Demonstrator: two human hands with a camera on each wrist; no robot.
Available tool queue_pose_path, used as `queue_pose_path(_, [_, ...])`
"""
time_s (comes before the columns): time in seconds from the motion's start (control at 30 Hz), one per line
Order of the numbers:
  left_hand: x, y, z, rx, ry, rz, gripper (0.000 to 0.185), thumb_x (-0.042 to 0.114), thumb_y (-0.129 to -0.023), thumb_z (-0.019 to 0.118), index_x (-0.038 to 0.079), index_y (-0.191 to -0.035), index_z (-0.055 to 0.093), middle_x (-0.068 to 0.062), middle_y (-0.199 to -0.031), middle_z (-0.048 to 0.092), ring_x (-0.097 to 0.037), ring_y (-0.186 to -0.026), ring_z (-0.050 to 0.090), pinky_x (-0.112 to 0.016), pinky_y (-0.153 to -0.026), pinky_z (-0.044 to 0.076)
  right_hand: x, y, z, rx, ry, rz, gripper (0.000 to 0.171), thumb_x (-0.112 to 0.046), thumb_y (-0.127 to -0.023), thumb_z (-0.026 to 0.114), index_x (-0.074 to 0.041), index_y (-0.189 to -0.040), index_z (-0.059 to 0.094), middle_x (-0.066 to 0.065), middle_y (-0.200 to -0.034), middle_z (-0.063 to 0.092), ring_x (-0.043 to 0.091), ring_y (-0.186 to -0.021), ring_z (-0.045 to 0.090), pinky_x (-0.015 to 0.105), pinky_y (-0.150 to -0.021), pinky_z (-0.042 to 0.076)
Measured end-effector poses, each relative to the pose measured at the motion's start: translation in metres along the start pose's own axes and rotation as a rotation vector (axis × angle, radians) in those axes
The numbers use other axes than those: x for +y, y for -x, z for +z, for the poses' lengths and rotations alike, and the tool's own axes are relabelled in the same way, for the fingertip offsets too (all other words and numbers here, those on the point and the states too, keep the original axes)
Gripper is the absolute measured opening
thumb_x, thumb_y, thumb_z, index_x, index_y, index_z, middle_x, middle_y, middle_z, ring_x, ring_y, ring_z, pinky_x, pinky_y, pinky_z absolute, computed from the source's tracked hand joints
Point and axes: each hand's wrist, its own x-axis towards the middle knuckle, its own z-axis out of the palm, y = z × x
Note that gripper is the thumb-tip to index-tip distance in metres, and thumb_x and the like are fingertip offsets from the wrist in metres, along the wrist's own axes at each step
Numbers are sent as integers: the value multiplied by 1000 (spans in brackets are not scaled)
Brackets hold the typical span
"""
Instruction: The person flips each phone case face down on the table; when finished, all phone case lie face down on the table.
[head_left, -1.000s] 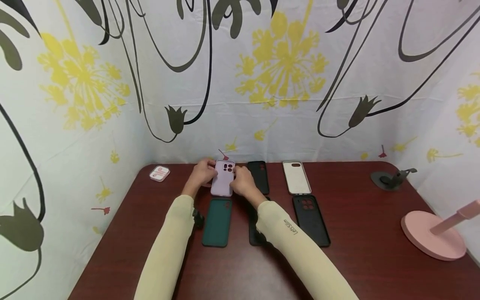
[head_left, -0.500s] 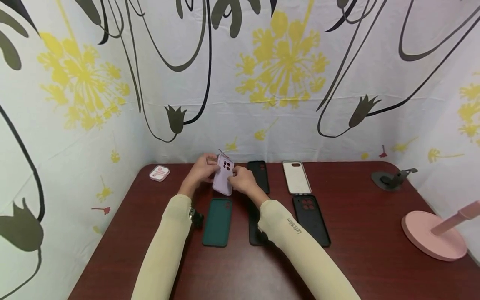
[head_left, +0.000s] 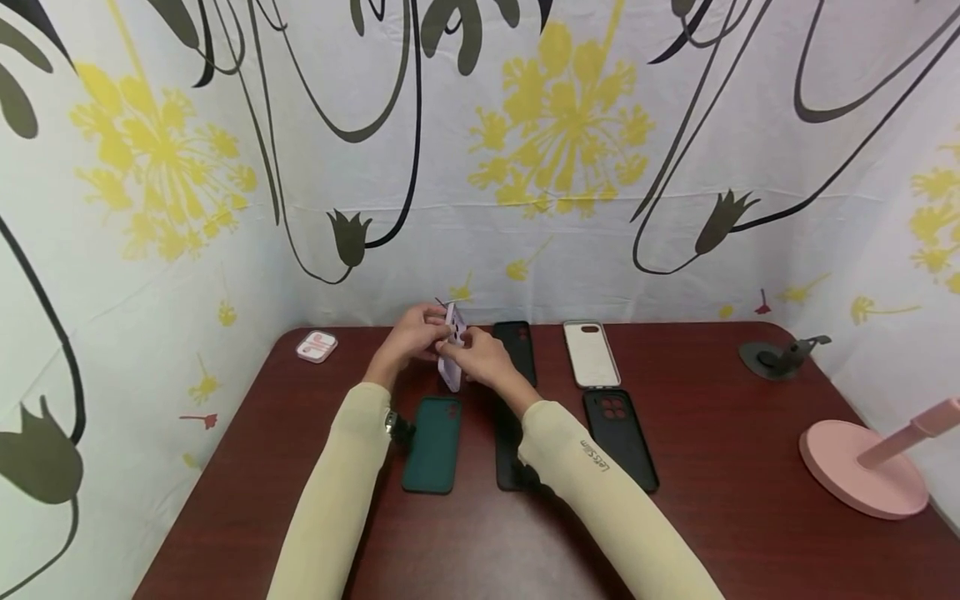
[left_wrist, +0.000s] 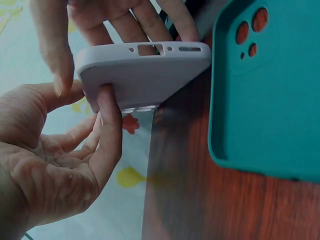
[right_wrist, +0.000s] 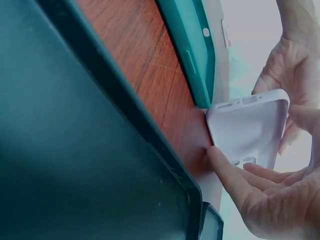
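A light purple phone case (head_left: 450,377) stands tilted up on its edge at the back of the table, between both hands. My left hand (head_left: 412,335) grips its left side, with the thumb (left_wrist: 111,117) laid on one face in the left wrist view. My right hand (head_left: 483,358) holds the opposite side, its fingers around the edge; the hollow inside of the purple case (right_wrist: 245,122) shows in the right wrist view, along with its camera cutouts. Just in front lies a green phone case (head_left: 432,446), flat on the table.
A black case (head_left: 517,350) and a white case (head_left: 592,354) lie along the back. Another black case (head_left: 507,462) is partly under the right forearm; one more black case (head_left: 621,442) lies right. A small earphone box (head_left: 317,346), dark stand (head_left: 780,360) and pink stand (head_left: 840,467) flank them.
The purple case has gone from lying flat to tilted up and turned edge-on. Both hands have moved closer together around it.
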Motion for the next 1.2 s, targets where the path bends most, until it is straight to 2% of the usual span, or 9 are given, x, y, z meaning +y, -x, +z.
queue_pose_path(0.13, [4, 0, 3, -9, -14, 0, 52, 22, -104, 69, 10, -151, 52, -18, -147, 60, -35, -118, 69, -48, -83, 66, 1, -3, 0, -15, 22, -5, 68, -57, -101, 62, -15, -153, 52, 10, -126, 70, 20, -88, 71, 37, -75, 60])
queue_pose_path(0.37, [0, -3, 5, -48, 17, 26, 53, 26, -104, 69, 8, -150, 51, -20, -150, 56, -38, -126, 65, -50, -85, 66, -2, 5, 2, 20, -159, 19, 60, -44, -101, 69, -20, -153, 52, 14, -123, 67, 32, -93, 75, 44, -77, 67])
queue_pose_path(0.53, [-9, -1, 4, -89, 66, 24, 49, 32, -110, 58, 8, -152, 49, -21, -151, 54, -40, -129, 63, -49, -84, 67, -4, 9, 5, 70, -275, 34, 50, -37, -99, 73, -15, -142, 61, 16, -125, 69, 35, -99, 75, 47, -75, 68])
queue_pose_path(0.7, [-22, 3, -2, -134, 115, -26, 46, 28, -115, 46, 7, -156, 44, -22, -153, 51, -40, -137, 59, -48, -88, 67, -7, 12, 10, 125, -360, 22, 41, -26, -98, 75, -11, -135, 63, 16, -126, 71, 32, -93, 75, 50, -70, 68])
queue_pose_path(0.8, [-28, 5, -5, -159, 101, -30, 45, 22, -115, 48, 5, -156, 44, -23, -153, 52, -38, -140, 57, -48, -89, 67, -8, 14, 11, 145, -397, 20, 42, -22, -98, 75, -10, -136, 62, 17, -126, 72, 28, -88, 76, 50, -69, 67])
queue_pose_path(1.03, [-29, 4, -6, -237, 101, 37, 57, 18, -113, 53, 9, -165, 32, -28, -159, 48, -43, -141, 57, -50, -91, 66, -8, 16, 12, 182, -432, -2, 40, -25, -101, 74, -7, -135, 63, 17, -124, 74, 28, -85, 78, 48, -69, 68])
queue_pose_path(1.2, [-30, 6, -6, -245, 110, 22, 59, 20, -112, 55, 10, -165, 31, -26, -161, 47, -42, -145, 54, -51, -94, 64, -7, 17, 13, 208, -445, -7, 39, -24, -101, 75, -7, -134, 64, 17, -123, 74, 30, -88, 79, 49, -68, 67])
